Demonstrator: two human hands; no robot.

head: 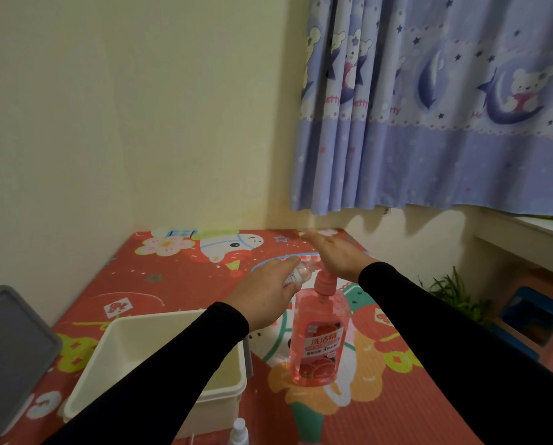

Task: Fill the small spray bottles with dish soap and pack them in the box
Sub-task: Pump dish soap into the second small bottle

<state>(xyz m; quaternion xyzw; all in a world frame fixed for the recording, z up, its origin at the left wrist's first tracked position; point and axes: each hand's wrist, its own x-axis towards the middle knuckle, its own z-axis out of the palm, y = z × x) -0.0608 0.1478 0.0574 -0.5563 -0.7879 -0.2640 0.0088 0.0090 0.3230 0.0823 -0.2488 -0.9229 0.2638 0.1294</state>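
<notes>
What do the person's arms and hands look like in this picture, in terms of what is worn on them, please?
Both arms are covered by long, plain black sleeves that fit closely and end at the wrists. The left hand and the right hand are bare: no gloves, and no rings, watch or bracelet show from this view. No markings or logos show on the sleeves.

Both arms wear long black sleeves of a plain, smooth fabric without any pattern or marking. The left sleeve (159, 364) fits closely and ends at the wrist in a simple edge. The right sleeve (455, 319) is the same, and it also stops at the wrist. The left hand (265, 297) and the right hand (336, 255) are bare, with no gloves, rings or watch visible.
</notes>
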